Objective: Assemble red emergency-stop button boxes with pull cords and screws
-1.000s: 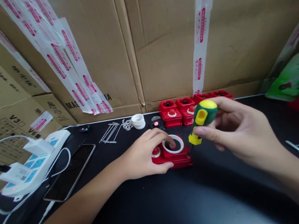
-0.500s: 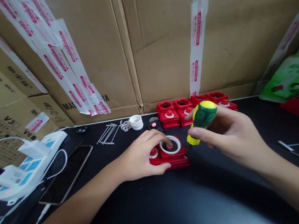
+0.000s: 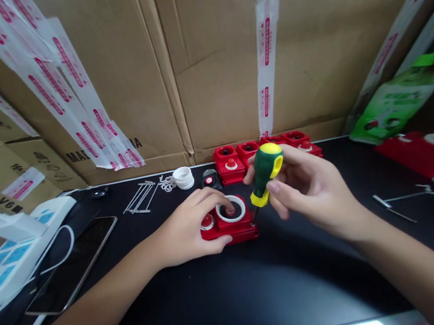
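A red plastic housing (image 3: 237, 227) with a white ring (image 3: 231, 209) on top lies on the black table (image 3: 240, 293). My left hand (image 3: 187, 229) grips it, thumb along its front side and index finger pressed inside the ring. My right hand (image 3: 310, 191) is closed round the green and yellow handle of a short screwdriver (image 3: 264, 172). The screwdriver stands nearly upright, its tip at the housing's right front corner.
A row of more red housings (image 3: 241, 158) lines the cardboard wall. White rings (image 3: 183, 177), metal pins (image 3: 139, 197) and a small black part (image 3: 209, 179) lie behind. A phone (image 3: 71, 266) and power strip (image 3: 8, 244) sit left; metal rods (image 3: 395, 206) and green packaging (image 3: 393, 103) right.
The view has shifted to the right, so everything sits further left in frame. Both hands keep their hold; the screwdriver stays at the housing's right corner, turned slightly in my fingers.
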### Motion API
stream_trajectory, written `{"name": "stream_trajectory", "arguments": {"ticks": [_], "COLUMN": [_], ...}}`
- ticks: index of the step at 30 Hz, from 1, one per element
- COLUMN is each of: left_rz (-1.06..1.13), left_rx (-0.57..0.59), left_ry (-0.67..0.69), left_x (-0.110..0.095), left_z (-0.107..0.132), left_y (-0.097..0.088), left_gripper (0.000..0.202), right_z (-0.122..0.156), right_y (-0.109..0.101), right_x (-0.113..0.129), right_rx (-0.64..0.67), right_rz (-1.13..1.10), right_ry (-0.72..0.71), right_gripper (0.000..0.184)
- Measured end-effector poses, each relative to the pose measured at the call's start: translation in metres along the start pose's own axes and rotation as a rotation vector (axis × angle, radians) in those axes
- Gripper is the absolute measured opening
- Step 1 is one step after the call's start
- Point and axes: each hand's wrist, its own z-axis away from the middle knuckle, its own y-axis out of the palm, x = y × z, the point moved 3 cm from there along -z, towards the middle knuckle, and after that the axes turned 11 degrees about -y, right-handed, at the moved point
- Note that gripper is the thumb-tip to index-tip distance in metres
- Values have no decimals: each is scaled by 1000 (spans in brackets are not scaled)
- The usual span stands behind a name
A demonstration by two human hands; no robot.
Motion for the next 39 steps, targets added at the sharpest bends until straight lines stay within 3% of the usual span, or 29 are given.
{"name": "stream_trajectory", "arguments": {"ticks": [6,12,19,27,33,39], "left_rz": [-1,1,-6,-9,-29,-57], "left_rx": [4,11,13,15,2,-1], "left_ry": [-28,-33,-4,-1,-3,2], "left_x": [-1,0,-1,-2,-3,1], "left_z": [0,1,-1,0,1,1], "left_y": [1,1,1,1,1,2], "left_gripper": [39,38,39,39,40,40], "right_z": [0,-3,0,-3,-1,2], "right_y": [1,2,4,3,2,3], "right_x": [-5,1,4,-8,-6,2], "right_rx": [-47,-92,27,-55,-99,35], "right_rz": [22,7,-75,-17,-74,-132], "right_ry": [80,33,-34,-21,-48,-84], "right_gripper": [43,52,34,33,49,19]}}
